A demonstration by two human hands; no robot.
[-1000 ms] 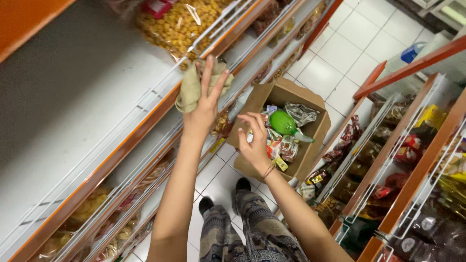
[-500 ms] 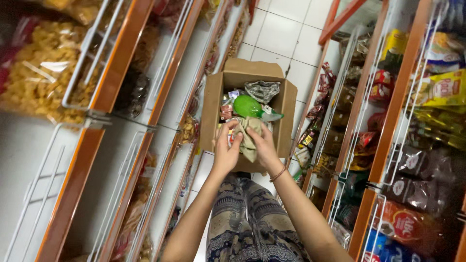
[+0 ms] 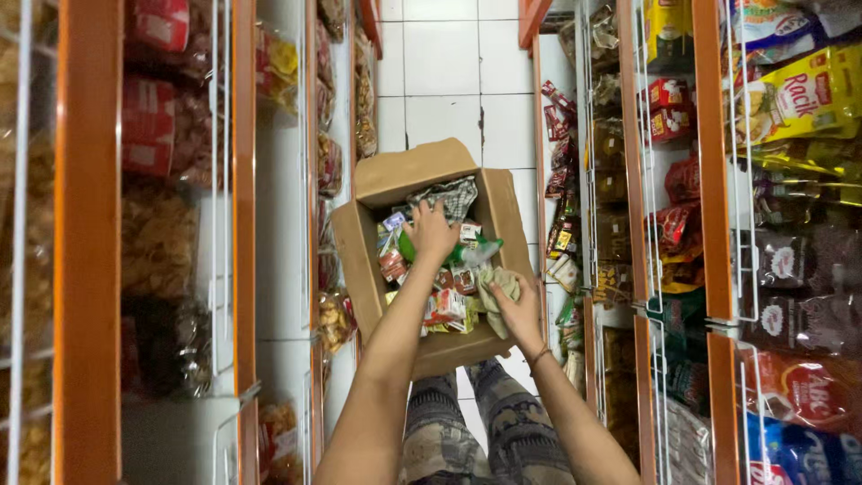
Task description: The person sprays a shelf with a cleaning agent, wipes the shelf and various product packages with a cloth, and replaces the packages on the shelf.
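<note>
An open cardboard box (image 3: pixel 359 260) sits on the white tiled floor between two shelf racks, filled with several small snack packets. My left hand (image 3: pixel 432 233) reaches into the middle of the box, fingers spread over the packets, right on a green packet (image 3: pixel 409 249). My right hand (image 3: pixel 516 310) is at the box's near right corner, fingers closed on a soft beige packet (image 3: pixel 496 286). A thin bracelet circles my right wrist. My patterned trouser legs (image 3: pixel 503 431) show below the box.
Orange-framed shelves with white wire fronts line both sides of the narrow aisle. The left rack (image 3: pixel 85 242) holds bags of crackers and chips. On the right rack (image 3: pixel 718 224) hang red, yellow and dark sachets. White floor tiles (image 3: pixel 444 81) run beyond the box.
My left hand came down from the upper left shelf into the box. The beige packet went from my left hand to my right. The view swung down over the box.
</note>
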